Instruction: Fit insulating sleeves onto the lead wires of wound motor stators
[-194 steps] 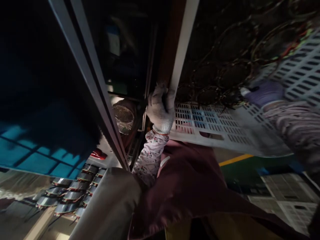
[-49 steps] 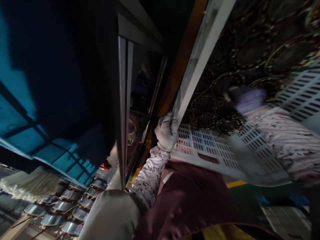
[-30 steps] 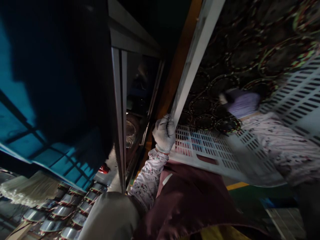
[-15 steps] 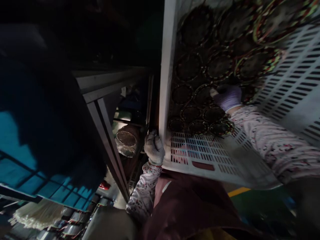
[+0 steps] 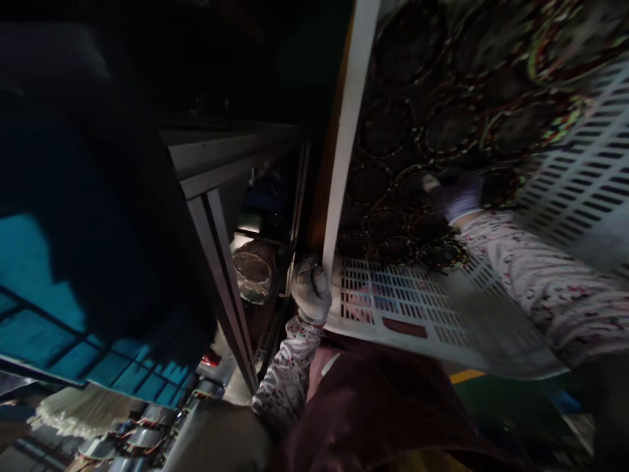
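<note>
A large white plastic crate (image 5: 339, 196) with slotted walls holds rows of ring-shaped wound motor stators (image 5: 445, 252) with coloured leads. My left hand (image 5: 312, 288), in a pale knit glove, is closed at the crate's left rim, its fingers curled in against the edge. My right hand (image 5: 457, 193), in a purple glove with a pale tip, reaches into the crate from the right. It is bent over a stator (image 5: 410, 187) in the middle rows, and its fingers are partly lost in shadow. Dim light and blur hide the finer coil detail.
Left of the crate stands a metal frame (image 5: 221, 249) with a bagged round part (image 5: 253, 265) on its shelf. A blue bin (image 5: 44, 321) is at the far left, above pale tubing (image 5: 83, 410) and several metal cylinders. A yellow line (image 5: 466, 376) marks the green floor.
The view has shifted, so the crate and both hands appear slightly farther right. Both hands keep about the same places on the crate and stators.
</note>
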The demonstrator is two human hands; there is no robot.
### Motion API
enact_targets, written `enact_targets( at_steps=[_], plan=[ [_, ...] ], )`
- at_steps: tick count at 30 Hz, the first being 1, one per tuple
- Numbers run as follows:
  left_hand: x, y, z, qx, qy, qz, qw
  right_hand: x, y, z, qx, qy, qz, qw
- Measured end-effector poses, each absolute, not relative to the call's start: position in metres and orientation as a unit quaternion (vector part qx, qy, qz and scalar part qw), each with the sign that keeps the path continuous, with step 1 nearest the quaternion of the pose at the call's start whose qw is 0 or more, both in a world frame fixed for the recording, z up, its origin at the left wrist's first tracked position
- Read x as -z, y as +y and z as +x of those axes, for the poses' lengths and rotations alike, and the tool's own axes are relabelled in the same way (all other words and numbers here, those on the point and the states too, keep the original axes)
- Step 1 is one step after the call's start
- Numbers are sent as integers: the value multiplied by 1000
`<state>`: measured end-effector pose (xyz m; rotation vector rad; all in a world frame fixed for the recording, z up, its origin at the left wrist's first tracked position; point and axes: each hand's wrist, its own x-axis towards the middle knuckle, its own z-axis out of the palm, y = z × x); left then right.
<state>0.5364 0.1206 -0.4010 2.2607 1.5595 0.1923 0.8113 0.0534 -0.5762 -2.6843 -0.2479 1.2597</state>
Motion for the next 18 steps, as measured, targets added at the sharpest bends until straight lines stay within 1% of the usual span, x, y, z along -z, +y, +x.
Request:
enact_targets(
  at_steps=[6,9,11,13,15,18],
  plan=[
    [399,122,540,-74,543,815,187,583,48,808,-413,-48,-903,112],
    [398,122,540,-74,542,816,188,571,54,810,-398,-49,-907,132],
    [398,123,541,-87,531,820,193,558,66,807,-404,-93,-899,139],
    [398,124,541,-97,522,825,194,545,83,799,-435,-185,-875,102],
    [398,125,541,-104,516,828,192,540,101,789,-464,-267,-844,37],
    [399,126,542,-117,503,835,190,544,122,774,-485,-311,-817,-22]
  ],
)
